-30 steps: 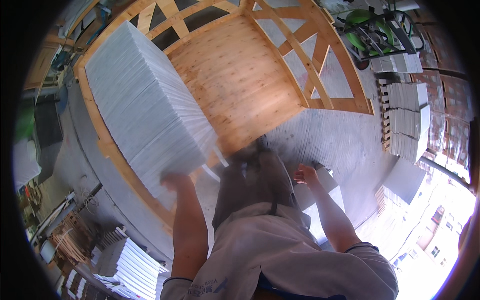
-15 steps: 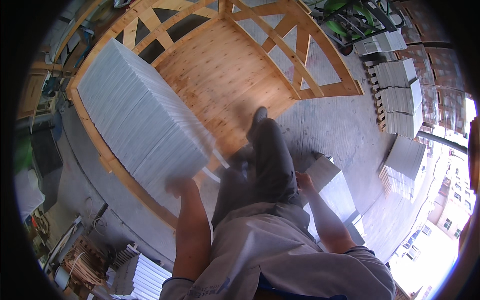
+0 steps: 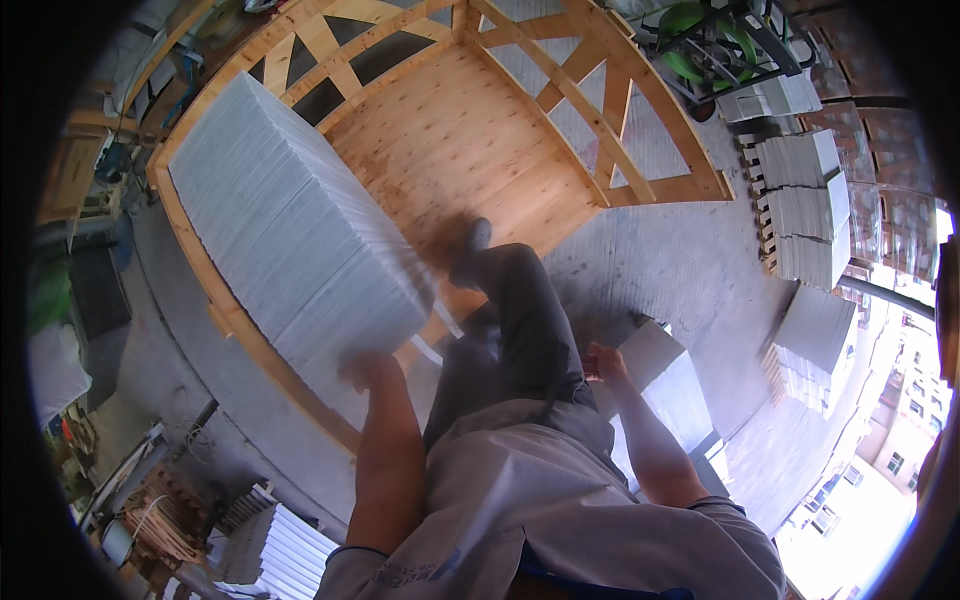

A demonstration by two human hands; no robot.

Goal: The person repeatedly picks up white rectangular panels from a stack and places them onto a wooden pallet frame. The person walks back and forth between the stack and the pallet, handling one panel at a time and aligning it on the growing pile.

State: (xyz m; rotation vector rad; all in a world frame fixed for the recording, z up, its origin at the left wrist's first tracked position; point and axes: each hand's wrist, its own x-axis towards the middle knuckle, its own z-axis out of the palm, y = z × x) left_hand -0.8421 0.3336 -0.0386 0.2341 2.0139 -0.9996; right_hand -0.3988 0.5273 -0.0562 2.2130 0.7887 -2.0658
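A long stack of thin grey-white sheets (image 3: 290, 210) stands on edge along the left side of a wooden crate (image 3: 470, 120). My left hand (image 3: 370, 371) is at the near end of the stack, seemingly against it; its fingers are smeared. Beside my right thigh hangs my right hand (image 3: 603, 362), its fingers curled in with nothing visible in them. My right foot (image 3: 472, 245) is raised with the knee bent, over the crate's plywood floor. White strips (image 3: 446, 318) stick out from under the stack's near corner.
Behind my right arm stands a pile of pale sheets (image 3: 665, 385). Further right are sheet stacks on pallets (image 3: 795, 200) and another stack (image 3: 812, 335). A green-wheeled machine (image 3: 705, 50) stands far right. White panels (image 3: 275, 550) lie at lower left. The crate's slatted sides are raised edges.
My right foot has shifted left over the crate floor, toward the stack. My right hand has lifted slightly beside the thigh. The left hand stays at the stack's near end.
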